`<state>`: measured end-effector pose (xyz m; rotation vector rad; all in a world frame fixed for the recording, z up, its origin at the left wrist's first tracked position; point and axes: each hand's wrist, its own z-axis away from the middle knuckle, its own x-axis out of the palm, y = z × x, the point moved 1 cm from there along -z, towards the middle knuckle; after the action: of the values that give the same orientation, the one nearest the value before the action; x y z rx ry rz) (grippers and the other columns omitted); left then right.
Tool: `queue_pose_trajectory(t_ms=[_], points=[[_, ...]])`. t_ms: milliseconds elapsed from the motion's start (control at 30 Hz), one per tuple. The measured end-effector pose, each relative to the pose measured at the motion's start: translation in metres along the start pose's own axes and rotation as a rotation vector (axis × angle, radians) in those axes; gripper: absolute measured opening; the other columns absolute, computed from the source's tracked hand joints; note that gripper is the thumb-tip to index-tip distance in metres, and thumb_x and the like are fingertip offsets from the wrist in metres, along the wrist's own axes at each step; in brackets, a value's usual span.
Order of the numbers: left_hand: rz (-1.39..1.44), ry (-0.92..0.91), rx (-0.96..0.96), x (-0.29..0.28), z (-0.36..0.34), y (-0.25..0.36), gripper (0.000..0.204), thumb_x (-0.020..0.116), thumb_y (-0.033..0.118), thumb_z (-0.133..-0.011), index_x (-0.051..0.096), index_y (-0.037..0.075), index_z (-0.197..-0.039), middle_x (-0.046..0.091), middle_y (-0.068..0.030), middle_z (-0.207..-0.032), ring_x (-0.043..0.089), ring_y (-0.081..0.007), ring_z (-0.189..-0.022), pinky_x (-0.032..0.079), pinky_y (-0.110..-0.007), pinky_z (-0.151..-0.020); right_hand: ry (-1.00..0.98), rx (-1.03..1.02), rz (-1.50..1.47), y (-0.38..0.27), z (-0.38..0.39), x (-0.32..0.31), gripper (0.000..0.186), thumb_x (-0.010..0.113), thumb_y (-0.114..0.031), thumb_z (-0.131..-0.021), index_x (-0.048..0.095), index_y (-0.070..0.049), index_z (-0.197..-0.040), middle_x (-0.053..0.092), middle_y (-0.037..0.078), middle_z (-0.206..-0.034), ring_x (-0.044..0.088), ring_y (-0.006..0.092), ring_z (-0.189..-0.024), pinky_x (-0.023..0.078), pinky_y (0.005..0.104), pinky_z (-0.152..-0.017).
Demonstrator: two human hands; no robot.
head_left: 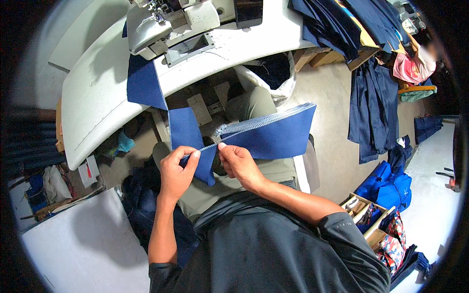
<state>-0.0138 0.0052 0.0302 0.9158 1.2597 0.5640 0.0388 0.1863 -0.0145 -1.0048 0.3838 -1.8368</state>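
Note:
My left hand (177,171) is closed, thumb and finger pinching the stitched edge of a dark blue fabric piece (206,168). From there a chain of stitched blue pieces (184,124) runs up over the table edge to the sewing machine (173,29). My right hand (239,165) is closed beside the left, its thumb at the end of the same stitched edge. A small metal tip (215,140) shows by that thumb, with something dark below the palm; its kind is unclear. A stack of blue pieces with pale overlocked edges (273,134) lies over my right leg, touching the right hand.
The white curved table (105,93) spans the front, with a dark phone-like slab (248,13) on it. Below hangs a white sack (286,80) of dark cloth. Dark blue garments (373,110) hang at the right, near a person in pink (410,67). A wooden box (366,215) stands lower right.

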Motion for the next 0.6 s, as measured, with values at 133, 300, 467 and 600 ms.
queue_pose_trajectory(t_ms=[133, 300, 467, 600], points=[[0.005, 0.013, -0.032, -0.007, 0.003, 0.000, 0.011, 0.071, 0.010, -0.093, 0.069, 0.000, -0.090, 0.068, -0.0006, -0.077, 0.058, -0.0065, -0.073, 0.049, -0.027, -0.069, -0.011, -0.025, -0.133, 0.000, 0.018, 0.002, 0.042, 0.048, -0.047, -0.106, 0.053, -0.011, -0.085, 0.030, -0.010, -0.060, 0.023, 0.0040, -0.050, 0.017, 0.0252, -0.045], [0.032, -0.041, -0.070, -0.012, 0.008, 0.005, 0.012, 0.071, 0.010, -0.093, 0.069, -0.001, -0.091, 0.069, -0.0060, -0.075, 0.061, -0.0082, -0.070, 0.050, -0.028, -0.066, 0.057, -0.261, 0.151, -0.002, 0.030, 0.023, 0.027, 0.073, -0.028, -0.096, 0.063, -0.004, -0.101, 0.062, -0.007, -0.084, 0.051, 0.0014, -0.069, 0.040, 0.0209, -0.057], [0.097, -0.258, -0.158, -0.019, 0.006, 0.009, 0.024, 0.061, 0.016, -0.101, 0.069, -0.005, -0.092, 0.072, -0.0092, -0.079, 0.065, -0.0112, -0.076, 0.052, -0.030, -0.071, -0.044, -0.271, 0.246, -0.007, 0.040, 0.018, 0.015, 0.070, -0.018, -0.096, 0.066, -0.003, -0.095, 0.058, -0.005, -0.083, 0.049, 0.0022, -0.080, 0.045, 0.0249, -0.068], [0.154, -0.302, -0.082, -0.025, 0.006, -0.010, 0.040, 0.048, 0.026, -0.106, 0.070, -0.006, -0.095, 0.071, -0.0125, -0.081, 0.067, -0.0168, -0.075, 0.051, -0.033, -0.071, 0.061, -0.597, 0.389, -0.051, 0.077, -0.005, 0.009, 0.066, -0.012, -0.096, 0.065, -0.003, -0.094, 0.056, -0.006, -0.080, 0.048, 0.0021, -0.078, 0.043, 0.0248, -0.066]])
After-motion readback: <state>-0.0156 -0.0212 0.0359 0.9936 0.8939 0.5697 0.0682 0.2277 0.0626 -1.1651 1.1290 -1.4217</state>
